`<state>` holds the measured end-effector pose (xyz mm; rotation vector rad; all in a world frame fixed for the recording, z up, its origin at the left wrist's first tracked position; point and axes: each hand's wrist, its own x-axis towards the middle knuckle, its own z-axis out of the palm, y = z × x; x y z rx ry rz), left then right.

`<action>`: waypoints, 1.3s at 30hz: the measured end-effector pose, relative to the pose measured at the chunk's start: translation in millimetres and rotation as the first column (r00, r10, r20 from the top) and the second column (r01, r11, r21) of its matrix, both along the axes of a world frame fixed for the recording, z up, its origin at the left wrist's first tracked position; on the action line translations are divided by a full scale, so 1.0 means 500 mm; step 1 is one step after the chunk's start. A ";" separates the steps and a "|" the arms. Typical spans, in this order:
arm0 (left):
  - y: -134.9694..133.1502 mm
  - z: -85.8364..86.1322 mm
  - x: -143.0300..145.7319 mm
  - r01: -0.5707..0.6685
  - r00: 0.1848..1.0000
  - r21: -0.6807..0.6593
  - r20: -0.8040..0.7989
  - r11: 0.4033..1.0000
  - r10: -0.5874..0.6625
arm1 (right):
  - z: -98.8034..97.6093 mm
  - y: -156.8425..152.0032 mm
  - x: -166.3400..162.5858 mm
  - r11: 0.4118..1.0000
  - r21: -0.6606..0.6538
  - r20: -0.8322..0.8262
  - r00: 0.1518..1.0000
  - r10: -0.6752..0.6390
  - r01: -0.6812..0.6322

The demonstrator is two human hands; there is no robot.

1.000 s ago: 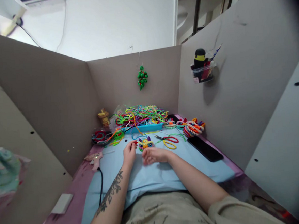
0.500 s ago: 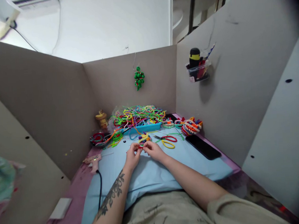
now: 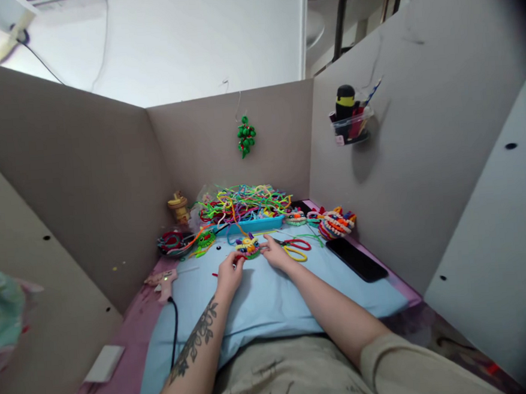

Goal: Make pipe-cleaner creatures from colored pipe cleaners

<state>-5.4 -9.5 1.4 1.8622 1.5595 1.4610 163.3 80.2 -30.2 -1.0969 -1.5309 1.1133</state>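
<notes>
My left hand [image 3: 230, 272] is closed in a pinch on a short red cord [image 3: 237, 260] whose ends are partly hidden by the fingers. Just beyond it is a small knotted-cord animal head [image 3: 248, 246] in yellow, purple and green. My right hand [image 3: 276, 254] grips this head at its right edge between thumb and fingers, the index finger sticking out. Right behind that hand, red-and-yellow-handled scissors [image 3: 297, 250] lie with their blades partly covered. A small red piece [image 3: 215, 275] rests on the blue cloth left of my left hand.
A blue tray [image 3: 265, 224] heaped with colourful cords stands at the back. A pink glue gun [image 3: 165, 285] with a black cable lies left, a black phone [image 3: 356, 259] right. Finished-looking cord heads [image 3: 335, 222] and a green one [image 3: 204, 242] sit near the grey partitions.
My hands have moved apart from their shared hold on the red cord, which stays in the left. The right hand has gone to the cord animal head, which has shifted left.
</notes>
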 end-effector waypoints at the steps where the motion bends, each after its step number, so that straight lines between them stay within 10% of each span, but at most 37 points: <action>1: 0.000 0.000 -0.001 0.010 1.000 -0.001 -0.004 1.000 -0.010 | 0.000 -0.008 -0.002 1.000 0.026 0.026 1.000 0.011 -0.012; 8: 0.006 0.004 0.003 0.142 0.973 -0.013 0.183 0.990 -0.137 | 0.053 -0.089 -0.006 0.900 0.411 0.099 0.989 0.113 -0.144; 15: -0.005 0.008 0.010 0.238 0.945 -0.036 0.240 0.971 -0.222 | 0.071 -0.130 -0.022 0.865 0.456 0.145 0.977 0.158 -0.208; 22: -0.015 0.028 -0.004 -0.116 0.960 0.197 0.274 0.973 0.059 | 0.068 -0.096 -0.018 0.992 0.124 -0.285 0.959 0.002 0.035; 27: 0.006 0.020 -0.027 -0.144 0.926 0.052 0.358 0.988 0.116 | 0.069 -0.089 -0.020 0.954 -0.205 -0.525 0.847 0.082 -0.220; 33: 0.003 0.017 0.007 0.258 0.944 -0.061 0.230 0.964 -0.238 | 0.054 -0.112 -0.043 0.921 -0.110 -0.220 0.913 0.344 -0.374; 39: 0.007 0.004 0.001 0.142 0.948 -0.045 0.292 0.989 -0.123 | 0.064 -0.137 -0.034 0.915 0.347 0.212 0.967 0.139 -0.208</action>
